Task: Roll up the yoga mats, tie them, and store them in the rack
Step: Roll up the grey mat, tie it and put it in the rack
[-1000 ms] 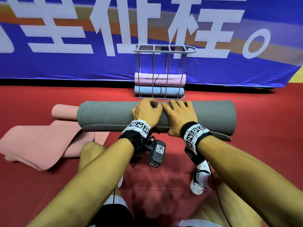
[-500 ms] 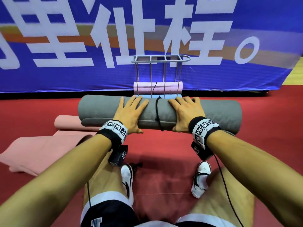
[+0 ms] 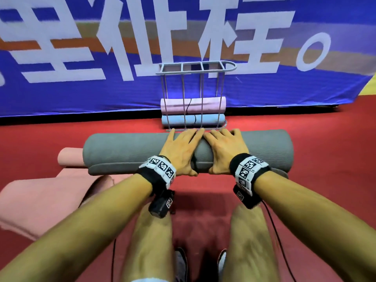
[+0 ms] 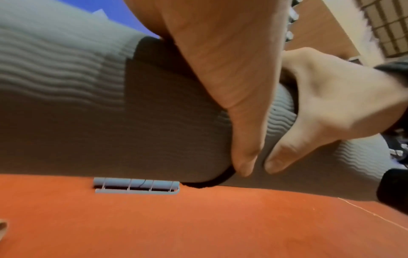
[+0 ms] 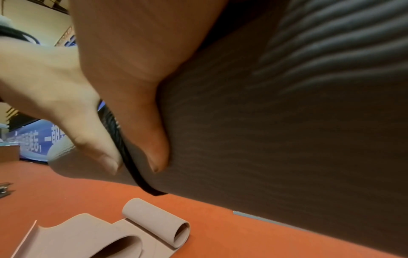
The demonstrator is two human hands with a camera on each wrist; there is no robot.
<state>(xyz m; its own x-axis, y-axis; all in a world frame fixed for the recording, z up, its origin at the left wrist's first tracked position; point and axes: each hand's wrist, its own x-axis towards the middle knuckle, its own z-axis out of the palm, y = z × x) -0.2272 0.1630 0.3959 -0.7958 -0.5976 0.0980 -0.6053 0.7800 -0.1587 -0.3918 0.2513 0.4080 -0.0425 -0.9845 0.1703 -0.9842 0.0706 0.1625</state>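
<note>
Both hands have slid in toward the middle of the roll since half a second ago, and now they almost touch over the black strap. Back then they lay apart, one on each side of it.

A big blue banner (image 3: 61,98) with white letters fills the back. Red floor (image 3: 325,149) lies under it all. The grey yoga mat (image 3: 122,147) is rolled up and sits across the floor, just in front of the metal rack (image 3: 195,68). Its loose edge sticks out along the near side. A half-rolled pink mat (image 3: 40,200) lies to the left, partly behind the grey one. Inside the rack, a rolled pink mat (image 3: 211,103) rests on top of a rolled blue mat (image 3: 209,120).

The left hand (image 3: 181,151) presses on top of the grey roll with fingers spread flat. The right hand (image 3: 225,149) does the same. In the wrist views the thumbs reach down the near side, one on each side of the black strap (image 5: 132,167), which goes around the roll.
</note>
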